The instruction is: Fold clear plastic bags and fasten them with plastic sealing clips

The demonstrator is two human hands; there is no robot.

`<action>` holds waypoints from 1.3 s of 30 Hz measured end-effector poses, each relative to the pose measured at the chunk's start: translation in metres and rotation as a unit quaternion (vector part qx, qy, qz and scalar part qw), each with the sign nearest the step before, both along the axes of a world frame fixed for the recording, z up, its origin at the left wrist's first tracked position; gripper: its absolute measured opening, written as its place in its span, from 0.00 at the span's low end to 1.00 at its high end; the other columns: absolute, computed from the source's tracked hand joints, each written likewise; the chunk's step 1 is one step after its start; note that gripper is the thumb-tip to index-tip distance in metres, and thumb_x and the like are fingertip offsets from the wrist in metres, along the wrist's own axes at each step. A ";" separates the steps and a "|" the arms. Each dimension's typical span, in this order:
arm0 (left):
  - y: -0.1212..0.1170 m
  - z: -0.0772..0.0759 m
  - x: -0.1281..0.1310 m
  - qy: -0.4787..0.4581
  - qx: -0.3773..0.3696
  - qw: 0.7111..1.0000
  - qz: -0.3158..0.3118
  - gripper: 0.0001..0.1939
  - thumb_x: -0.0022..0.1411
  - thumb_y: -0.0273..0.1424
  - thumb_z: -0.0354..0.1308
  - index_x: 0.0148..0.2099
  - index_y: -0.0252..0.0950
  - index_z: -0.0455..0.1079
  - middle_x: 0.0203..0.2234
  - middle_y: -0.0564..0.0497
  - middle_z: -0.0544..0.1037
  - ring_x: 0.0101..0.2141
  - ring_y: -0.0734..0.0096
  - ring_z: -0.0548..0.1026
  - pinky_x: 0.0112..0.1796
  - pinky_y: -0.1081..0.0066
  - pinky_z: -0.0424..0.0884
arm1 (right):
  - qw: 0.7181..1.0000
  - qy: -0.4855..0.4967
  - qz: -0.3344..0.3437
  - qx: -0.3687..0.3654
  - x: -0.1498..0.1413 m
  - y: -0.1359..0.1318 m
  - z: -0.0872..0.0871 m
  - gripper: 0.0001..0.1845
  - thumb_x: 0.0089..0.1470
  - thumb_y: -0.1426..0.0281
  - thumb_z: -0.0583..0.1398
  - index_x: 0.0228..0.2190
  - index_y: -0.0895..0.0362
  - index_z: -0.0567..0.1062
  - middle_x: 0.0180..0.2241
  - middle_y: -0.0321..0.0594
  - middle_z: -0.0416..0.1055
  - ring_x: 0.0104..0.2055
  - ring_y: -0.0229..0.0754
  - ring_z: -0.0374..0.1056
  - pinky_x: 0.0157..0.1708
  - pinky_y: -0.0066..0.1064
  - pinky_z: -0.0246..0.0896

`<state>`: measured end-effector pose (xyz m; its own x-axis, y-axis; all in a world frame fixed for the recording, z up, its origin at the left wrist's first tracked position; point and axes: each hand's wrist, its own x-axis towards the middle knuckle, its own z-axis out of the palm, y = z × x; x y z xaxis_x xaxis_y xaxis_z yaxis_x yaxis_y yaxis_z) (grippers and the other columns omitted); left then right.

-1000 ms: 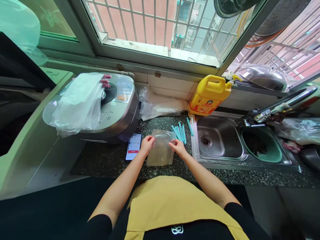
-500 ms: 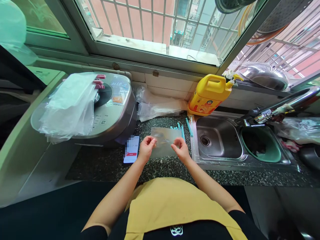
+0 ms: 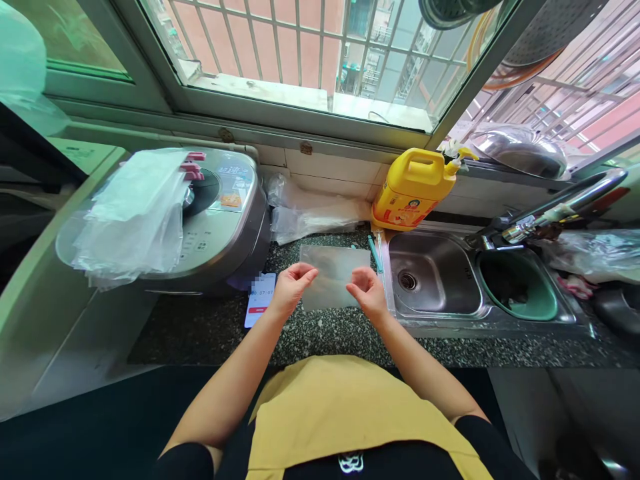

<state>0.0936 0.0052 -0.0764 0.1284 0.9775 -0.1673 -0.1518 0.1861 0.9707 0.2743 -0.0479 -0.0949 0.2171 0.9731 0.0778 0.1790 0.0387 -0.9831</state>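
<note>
A frosted, see-through plastic bag [image 3: 333, 267] is spread in front of me above the speckled counter, between my two hands. My left hand [image 3: 293, 287] pinches thumb and fingertips together at the bag's left part. On the right side, my right hand [image 3: 369, 293] curls its thumb and fingers against the bag; the exact contact is hard to see. Thin teal sticks, perhaps sealing clips [image 3: 375, 255], lie just beyond the bag's right edge, and others are mostly hidden behind it. A phone [image 3: 260, 300] with a lit timer rests left of my left hand.
A grey rice cooker [image 3: 220, 220] at the left carries a stack of clear bags [image 3: 135, 207]. More plastic bags [image 3: 315, 217] lie along the wall. At the right stand a yellow jug [image 3: 415, 190], a steel sink [image 3: 435, 273] with a tap [image 3: 540, 223], and a green basin [image 3: 545, 293].
The plastic bag has shifted slightly away from me and right, so it now covers most of the teal sticks. My hands are slightly farther apart. The view has moved a little.
</note>
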 end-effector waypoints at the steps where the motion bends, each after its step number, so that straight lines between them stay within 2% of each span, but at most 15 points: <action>1: 0.000 0.001 0.001 0.011 0.023 1.000 0.007 0.18 0.40 0.44 0.66 0.24 0.34 0.67 0.16 0.57 0.68 0.19 0.79 0.63 0.23 0.76 0.62 | 1.000 0.000 0.001 -0.010 0.000 0.001 0.000 0.19 0.39 0.57 0.65 0.30 0.53 0.67 0.22 0.31 0.62 0.24 0.36 0.60 0.25 0.28 0.58; 3: -0.003 0.003 0.002 0.032 0.064 0.997 0.015 0.17 0.43 0.44 0.64 0.25 0.35 0.67 0.17 0.56 0.68 0.20 0.78 0.64 0.24 0.75 0.62 | 1.000 -0.006 -0.004 -0.028 0.000 0.002 -0.001 0.18 0.39 0.57 0.65 0.29 0.53 0.67 0.21 0.30 0.61 0.23 0.36 0.58 0.24 0.28 0.56; 5: -0.007 0.003 0.003 0.053 0.101 0.993 0.018 0.16 0.46 0.43 0.62 0.26 0.35 0.68 0.19 0.56 0.69 0.22 0.77 0.65 0.26 0.75 0.63 | 0.999 -0.019 -0.021 -0.026 -0.003 0.002 0.001 0.15 0.41 0.58 0.64 0.24 0.54 0.66 0.19 0.29 0.57 0.21 0.35 0.54 0.22 0.28 0.53; 10: -0.022 0.003 0.001 0.104 0.191 0.974 0.060 0.11 0.54 0.40 0.59 0.29 0.36 0.69 0.21 0.55 0.69 0.23 0.77 0.66 0.28 0.75 0.64 | 0.995 -0.043 -0.075 0.044 -0.012 -0.004 0.013 0.16 0.46 0.62 0.60 0.19 0.53 0.60 0.17 0.27 0.50 0.20 0.33 0.48 0.21 0.27 0.48; 13: -0.029 0.008 0.000 0.100 0.218 0.968 0.072 0.13 0.52 0.40 0.62 0.34 0.37 0.69 0.24 0.54 0.72 0.25 0.75 0.69 0.29 0.74 0.67 | 0.992 -0.052 -0.082 0.079 -0.016 -0.011 0.020 0.17 0.49 0.61 0.60 0.18 0.53 0.59 0.17 0.28 0.49 0.20 0.33 0.46 0.21 0.28 0.47; 16: -0.030 0.018 -0.001 0.096 0.260 0.958 0.075 0.12 0.53 0.39 0.62 0.36 0.37 0.69 0.28 0.52 0.74 0.28 0.74 0.71 0.32 0.74 0.69 | 0.993 -0.053 -0.057 0.087 -0.017 -0.016 0.027 0.18 0.49 0.60 0.61 0.19 0.53 0.59 0.18 0.28 0.49 0.20 0.33 0.46 0.21 0.28 0.47; 19: -0.028 0.024 0.000 0.120 0.306 0.941 0.079 0.09 0.59 0.35 0.56 0.30 0.36 0.69 0.23 0.53 0.72 0.26 0.75 0.70 0.31 0.75 0.67 | 0.995 -0.052 -0.029 0.084 -0.016 -0.018 0.035 0.17 0.46 0.57 0.63 0.23 0.54 0.62 0.19 0.29 0.53 0.21 0.33 0.50 0.22 0.27 0.50; 22: -0.027 0.024 0.002 0.136 0.340 0.927 0.078 0.09 0.60 0.33 0.56 0.29 0.36 0.70 0.22 0.53 0.72 0.26 0.75 0.70 0.30 0.75 0.67 | 0.995 -0.049 -0.035 0.086 -0.017 -0.016 0.043 0.17 0.46 0.55 0.62 0.24 0.55 0.64 0.21 0.30 0.57 0.23 0.33 0.54 0.24 0.27 0.52; 26: -0.031 0.023 0.003 0.125 0.338 0.930 0.070 0.09 0.57 0.37 0.59 0.32 0.35 0.70 0.24 0.51 0.73 0.27 0.73 0.71 0.31 0.73 0.68 | 0.991 -0.048 -0.073 0.105 -0.021 -0.010 0.046 0.17 0.51 0.59 0.59 0.20 0.55 0.63 0.17 0.28 0.55 0.20 0.32 0.50 0.21 0.26 0.50; 29: -0.032 0.025 0.002 0.099 0.301 0.942 0.113 0.12 0.55 0.38 0.61 0.37 0.35 0.70 0.25 0.53 0.72 0.26 0.74 0.70 0.29 0.75 0.68 | 0.985 -0.065 -0.089 0.133 -0.024 -0.008 0.045 0.16 0.51 0.62 0.59 0.19 0.55 0.61 0.17 0.27 0.53 0.19 0.31 0.48 0.20 0.25 0.48; 32: -0.031 0.028 0.003 0.090 0.306 0.937 0.146 0.07 0.58 0.34 0.58 0.33 0.36 0.69 0.23 0.55 0.69 0.24 0.77 0.67 0.26 0.77 0.64 | 0.981 -0.076 -0.090 0.154 -0.027 -0.010 0.045 0.16 0.51 0.65 0.60 0.20 0.54 0.59 0.17 0.26 0.51 0.18 0.30 0.47 0.19 0.25 0.47; 34: -0.031 0.028 0.005 0.093 0.324 0.930 0.145 0.07 0.59 0.31 0.56 0.30 0.35 0.69 0.22 0.55 0.68 0.23 0.78 0.65 0.25 0.77 0.62 | 0.976 -0.090 -0.097 0.175 -0.028 -0.013 0.046 0.15 0.50 0.67 0.61 0.22 0.54 0.59 0.18 0.26 0.51 0.19 0.30 0.48 0.19 0.25 0.47; 39: -0.036 0.029 0.017 0.096 0.350 0.923 0.127 0.04 0.59 0.27 0.56 0.31 0.36 0.68 0.24 0.55 0.67 0.24 0.78 0.63 0.25 0.77 0.61 | 0.942 -0.186 -0.103 0.259 -0.034 -0.020 0.047 0.11 0.52 0.73 0.58 0.23 0.54 0.60 0.20 0.28 0.56 0.22 0.32 0.54 0.23 0.26 0.53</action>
<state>0.1106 -0.0310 -0.0477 -0.0865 0.8497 0.5202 0.0831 -0.5142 0.8537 0.2405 -0.0682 -0.0477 0.2610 0.7246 0.6378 0.5632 0.4223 -0.7103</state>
